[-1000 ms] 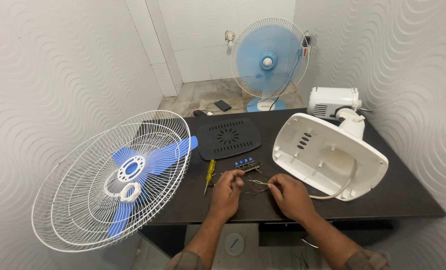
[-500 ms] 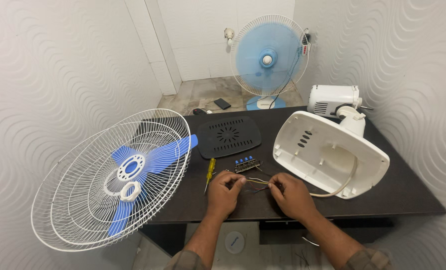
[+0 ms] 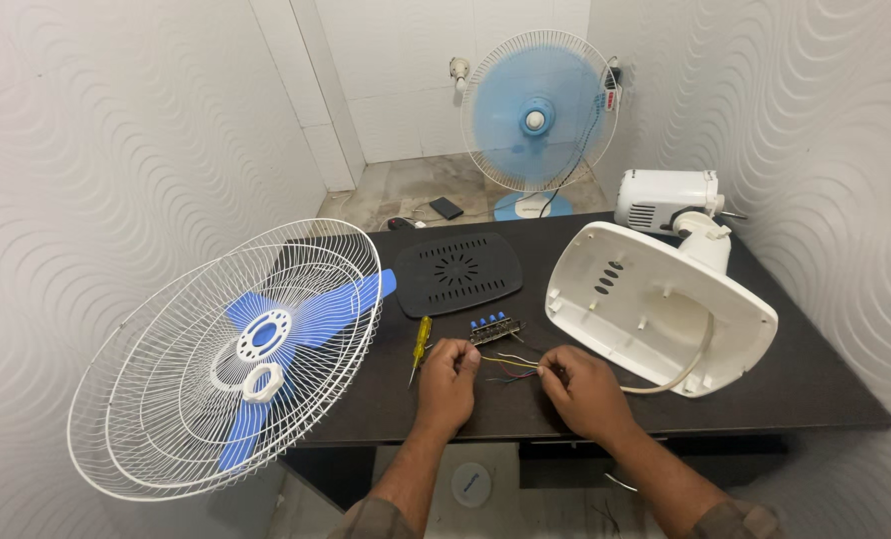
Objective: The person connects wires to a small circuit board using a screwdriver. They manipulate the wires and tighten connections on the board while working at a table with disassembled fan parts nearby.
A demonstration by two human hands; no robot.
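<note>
My left hand (image 3: 447,382) and my right hand (image 3: 583,387) rest on the front of a dark table (image 3: 825,384), each pinching an end of thin coloured wires (image 3: 510,364) stretched between them. The wires run up to a small switch block with blue buttons (image 3: 492,328) just beyond my hands. A yellow-handled screwdriver (image 3: 420,345) lies left of my left hand. An upturned white fan base shell (image 3: 655,304) sits to the right, with a white cable curving from it toward my right hand.
A white wire fan guard with blue blades (image 3: 231,354) overhangs the table's left edge. A black vented base plate (image 3: 457,270) lies at mid-table. A white motor housing (image 3: 670,200) stands at back right. A blue pedestal fan (image 3: 536,112) stands on the floor behind.
My hands stay at the same spot on the wires; only small finger shifts show. Nothing else on the table has moved.
</note>
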